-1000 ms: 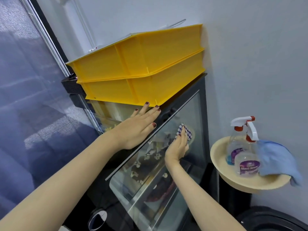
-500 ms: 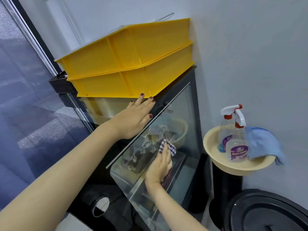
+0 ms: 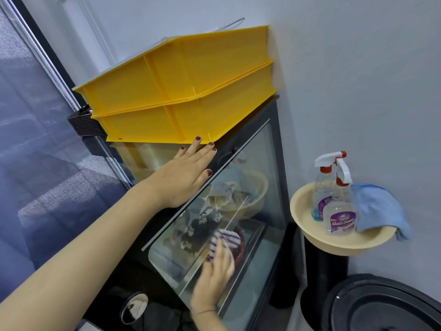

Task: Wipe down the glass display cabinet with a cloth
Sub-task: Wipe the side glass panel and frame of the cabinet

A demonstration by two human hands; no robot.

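The glass display cabinet has a black frame and stands against the wall; bowls and dishes show through its side pane. My right hand presses a blue-and-white checked cloth flat against the lower part of that pane; the hand is blurred by motion. My left hand lies flat and open on the cabinet's top front edge, fingertips touching the lower yellow crate.
Two stacked yellow crates sit on the cabinet top. To the right a cream bowl on a black stand holds two glass-cleaner spray bottles and a blue cloth. A black bin lid is at bottom right.
My right hand has slid the checked cloth down the side pane from near the top to its lower part. My left hand has stayed on the cabinet's top edge.
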